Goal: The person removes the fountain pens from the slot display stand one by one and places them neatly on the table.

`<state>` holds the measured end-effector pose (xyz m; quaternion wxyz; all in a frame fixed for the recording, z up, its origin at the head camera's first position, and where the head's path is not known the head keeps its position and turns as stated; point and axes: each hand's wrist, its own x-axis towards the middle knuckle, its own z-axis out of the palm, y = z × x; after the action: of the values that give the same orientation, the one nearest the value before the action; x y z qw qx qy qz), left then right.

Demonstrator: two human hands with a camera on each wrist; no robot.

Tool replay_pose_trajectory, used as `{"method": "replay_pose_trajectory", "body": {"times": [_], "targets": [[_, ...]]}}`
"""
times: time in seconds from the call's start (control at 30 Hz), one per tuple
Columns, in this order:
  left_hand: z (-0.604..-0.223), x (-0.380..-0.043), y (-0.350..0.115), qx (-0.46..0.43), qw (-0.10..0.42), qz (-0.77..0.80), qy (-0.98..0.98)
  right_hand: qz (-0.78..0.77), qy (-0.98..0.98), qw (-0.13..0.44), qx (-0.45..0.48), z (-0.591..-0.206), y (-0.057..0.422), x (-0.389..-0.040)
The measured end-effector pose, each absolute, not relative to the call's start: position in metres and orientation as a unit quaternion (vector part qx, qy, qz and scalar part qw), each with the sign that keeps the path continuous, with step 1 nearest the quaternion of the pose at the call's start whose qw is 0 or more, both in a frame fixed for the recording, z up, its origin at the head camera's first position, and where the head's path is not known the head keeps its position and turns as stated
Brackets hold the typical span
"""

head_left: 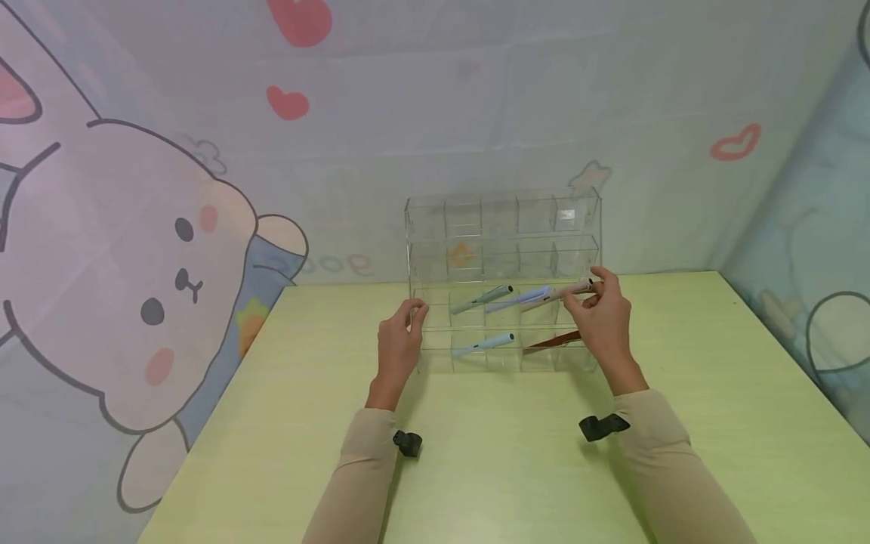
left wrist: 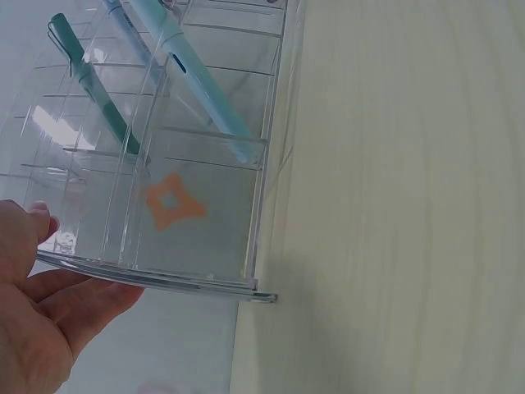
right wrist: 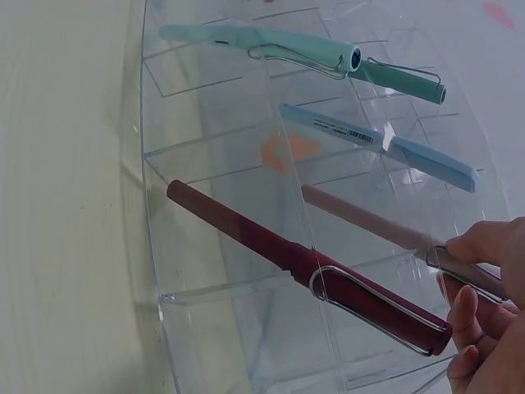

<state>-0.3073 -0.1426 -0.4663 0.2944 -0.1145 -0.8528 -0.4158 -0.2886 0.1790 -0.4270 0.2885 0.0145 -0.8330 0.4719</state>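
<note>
A clear acrylic rack with tiers of small compartments stands on the table. My left hand holds its left side panel, thumb on one face and fingers on the other in the left wrist view. My right hand pinches the cap end of a beige-pink pen, which leans in a compartment of the second tier from the bottom. Left of it in that tier lean a blue pen and a green pen. The bottom tier holds a mint pen and a dark red pen.
The pale yellow-green table spreads in front and to both sides. Behind the rack hangs a printed cloth with hearts and a cartoon animal. Small black cameras sit at both wrists.
</note>
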Motion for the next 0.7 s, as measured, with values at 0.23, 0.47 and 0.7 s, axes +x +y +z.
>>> {"method": "replay_pose_trajectory", "body": {"times": [0.23,0.47,0.7], "targets": [[-0.465,-0.308,-0.143,-0.112,0.291,-0.418,-0.853,0.495,-0.818,0.292,0.013,-0.428,0.175,-0.288],[-0.463,-0.309,-0.143,-0.113,0.295,-0.414,-0.853,0.548,-0.784,0.292,0.009,-0.425,0.178,-0.29],[-0.465,-0.309,-0.144,-0.111,0.288,-0.412,-0.857,0.641,-0.709,0.293,0.005,-0.415,0.181,-0.284]]}}
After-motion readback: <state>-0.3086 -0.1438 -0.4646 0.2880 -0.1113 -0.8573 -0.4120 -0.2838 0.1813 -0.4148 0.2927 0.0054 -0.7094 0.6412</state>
